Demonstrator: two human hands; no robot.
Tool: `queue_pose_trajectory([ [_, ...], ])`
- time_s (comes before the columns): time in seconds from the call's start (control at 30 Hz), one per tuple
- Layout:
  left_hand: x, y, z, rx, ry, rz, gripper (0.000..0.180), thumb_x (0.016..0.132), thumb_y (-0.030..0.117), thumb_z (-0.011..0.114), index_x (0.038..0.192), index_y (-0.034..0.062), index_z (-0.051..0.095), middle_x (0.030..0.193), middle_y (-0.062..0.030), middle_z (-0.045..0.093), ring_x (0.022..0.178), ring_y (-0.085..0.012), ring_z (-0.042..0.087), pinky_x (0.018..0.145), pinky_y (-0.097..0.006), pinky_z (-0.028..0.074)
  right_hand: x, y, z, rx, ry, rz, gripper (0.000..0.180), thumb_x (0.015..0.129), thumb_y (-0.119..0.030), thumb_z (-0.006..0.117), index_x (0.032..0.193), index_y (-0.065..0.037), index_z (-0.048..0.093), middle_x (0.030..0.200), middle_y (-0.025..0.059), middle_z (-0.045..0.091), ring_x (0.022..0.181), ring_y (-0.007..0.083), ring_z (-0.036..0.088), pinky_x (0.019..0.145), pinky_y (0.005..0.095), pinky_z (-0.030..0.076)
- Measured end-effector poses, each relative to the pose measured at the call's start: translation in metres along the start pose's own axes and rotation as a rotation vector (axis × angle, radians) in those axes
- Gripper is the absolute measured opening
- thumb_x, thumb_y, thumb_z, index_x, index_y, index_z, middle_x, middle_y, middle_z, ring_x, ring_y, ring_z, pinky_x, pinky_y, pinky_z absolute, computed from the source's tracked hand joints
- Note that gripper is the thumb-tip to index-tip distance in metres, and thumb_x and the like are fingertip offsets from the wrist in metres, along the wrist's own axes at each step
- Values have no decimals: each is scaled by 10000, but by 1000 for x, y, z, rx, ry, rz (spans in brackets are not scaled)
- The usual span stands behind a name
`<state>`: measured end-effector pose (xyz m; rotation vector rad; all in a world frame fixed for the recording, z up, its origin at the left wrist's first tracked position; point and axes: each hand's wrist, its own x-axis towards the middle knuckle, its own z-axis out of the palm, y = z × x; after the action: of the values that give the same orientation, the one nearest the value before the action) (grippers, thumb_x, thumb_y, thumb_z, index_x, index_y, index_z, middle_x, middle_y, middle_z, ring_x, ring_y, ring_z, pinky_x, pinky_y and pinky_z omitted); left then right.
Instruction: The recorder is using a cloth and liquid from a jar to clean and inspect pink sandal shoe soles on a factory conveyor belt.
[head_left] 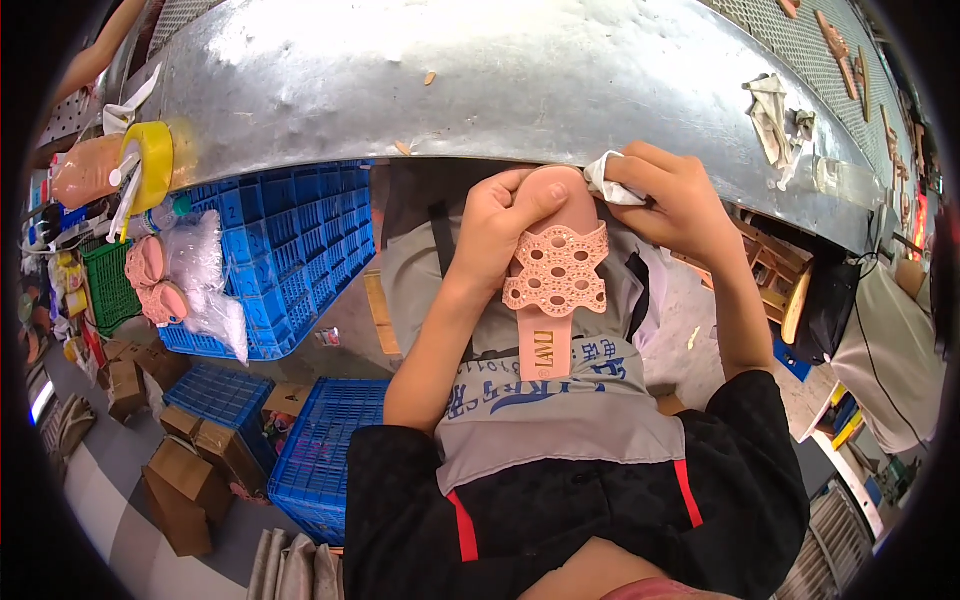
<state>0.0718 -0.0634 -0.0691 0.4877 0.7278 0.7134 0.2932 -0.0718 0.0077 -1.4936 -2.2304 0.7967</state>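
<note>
While gripping a pink sandal (553, 275), left hand (495, 225); right hand (680, 200) seemingly clutching a white cloth (610, 185).

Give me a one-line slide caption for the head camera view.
Left hand grips a pink slide sandal while the right hand presses a white cloth to its toe.

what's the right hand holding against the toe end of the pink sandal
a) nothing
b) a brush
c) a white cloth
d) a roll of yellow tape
c: the right hand presses a crumpled white cloth to the toe end of the pink sandal, which the left hand grips.
</note>
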Motion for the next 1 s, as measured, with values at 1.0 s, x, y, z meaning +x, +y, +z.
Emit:
queue_pose_trajectory([
  [1.0,0,-4,-3,1,3,33,290,964,158,714,1129,-77,679,990,-87,731,822,-87,689,715,-233,565,84,11,-26,-539,-354,-865,206,785,-193,677,883,-61,553,762,67,517,610,224,620,506,366,502],
])
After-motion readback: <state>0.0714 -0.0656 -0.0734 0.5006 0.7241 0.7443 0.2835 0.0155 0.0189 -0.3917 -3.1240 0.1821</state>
